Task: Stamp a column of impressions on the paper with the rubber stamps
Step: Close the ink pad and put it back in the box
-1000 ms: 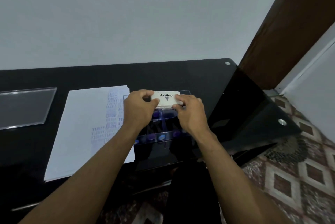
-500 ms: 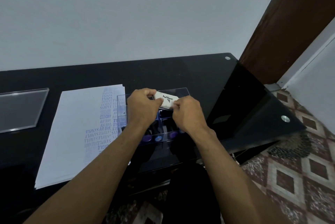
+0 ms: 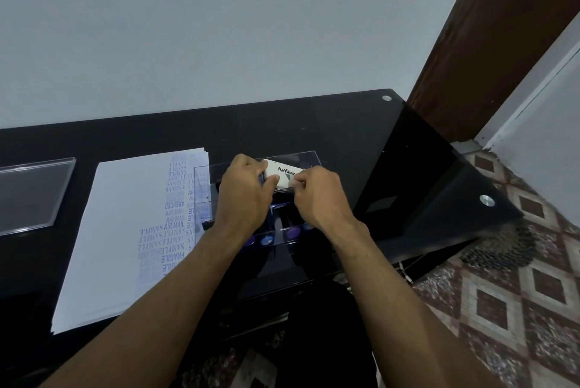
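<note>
A white Artline ink pad case (image 3: 282, 174) is held tilted above a clear plastic organiser box (image 3: 309, 157). My left hand (image 3: 243, 196) grips its left end, thumb on top. My right hand (image 3: 317, 196) pinches its right end. Rubber stamps with purple round tops (image 3: 293, 233) lie in the box's front row, partly hidden by my wrists. A stack of white paper (image 3: 125, 230) lies to the left, with columns of blue SAMPLE, AIR MAIL and FRAGILE impressions along its right side.
All of this sits on a black glass desk (image 3: 345, 142) against a pale wall. A clear acrylic lid (image 3: 31, 193) lies at the far left. The desk's right corner with metal studs (image 3: 486, 200) ends over a patterned floor.
The ink pad case has tilted, its left end raised, and my hands have closed in on its ends. The view has shifted slightly.
</note>
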`<action>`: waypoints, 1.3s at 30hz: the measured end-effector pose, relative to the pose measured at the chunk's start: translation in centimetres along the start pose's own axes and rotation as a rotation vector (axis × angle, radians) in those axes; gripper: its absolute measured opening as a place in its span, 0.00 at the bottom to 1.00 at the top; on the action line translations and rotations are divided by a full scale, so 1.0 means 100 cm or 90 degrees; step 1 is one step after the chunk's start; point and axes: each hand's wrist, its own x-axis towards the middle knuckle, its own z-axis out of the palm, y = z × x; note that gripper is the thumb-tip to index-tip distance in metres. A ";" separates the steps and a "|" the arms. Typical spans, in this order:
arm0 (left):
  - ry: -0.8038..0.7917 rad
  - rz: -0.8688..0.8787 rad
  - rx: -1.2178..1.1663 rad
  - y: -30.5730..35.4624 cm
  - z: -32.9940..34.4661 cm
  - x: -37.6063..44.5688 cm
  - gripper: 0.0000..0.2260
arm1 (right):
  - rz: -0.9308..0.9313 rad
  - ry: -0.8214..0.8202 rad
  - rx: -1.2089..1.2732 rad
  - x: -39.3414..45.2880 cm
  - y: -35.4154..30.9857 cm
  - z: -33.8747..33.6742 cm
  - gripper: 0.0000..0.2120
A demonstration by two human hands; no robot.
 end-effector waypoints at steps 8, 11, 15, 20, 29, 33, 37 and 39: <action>-0.049 0.054 0.074 -0.007 -0.005 -0.001 0.12 | -0.023 0.005 -0.022 -0.005 -0.002 -0.005 0.21; -0.074 0.083 0.093 -0.009 -0.010 -0.003 0.14 | -0.065 0.033 -0.043 -0.008 -0.001 -0.004 0.21; -0.110 0.121 0.116 -0.015 -0.024 -0.007 0.17 | -0.128 0.079 -0.139 -0.019 -0.004 0.000 0.09; -0.128 0.101 0.147 -0.028 -0.052 -0.015 0.19 | -0.183 0.077 -0.172 -0.032 -0.026 0.001 0.10; -0.103 -0.020 0.201 -0.081 -0.140 -0.055 0.22 | -0.256 0.020 -0.125 -0.054 -0.097 0.039 0.14; -0.077 -0.064 0.230 -0.104 -0.184 -0.075 0.23 | -0.306 -0.024 -0.112 -0.068 -0.137 0.066 0.19; -0.056 -0.106 0.244 -0.132 -0.228 -0.095 0.24 | -0.337 -0.071 -0.113 -0.081 -0.176 0.100 0.24; -0.048 -0.125 0.256 -0.147 -0.251 -0.105 0.24 | -0.354 -0.098 -0.120 -0.086 -0.196 0.117 0.26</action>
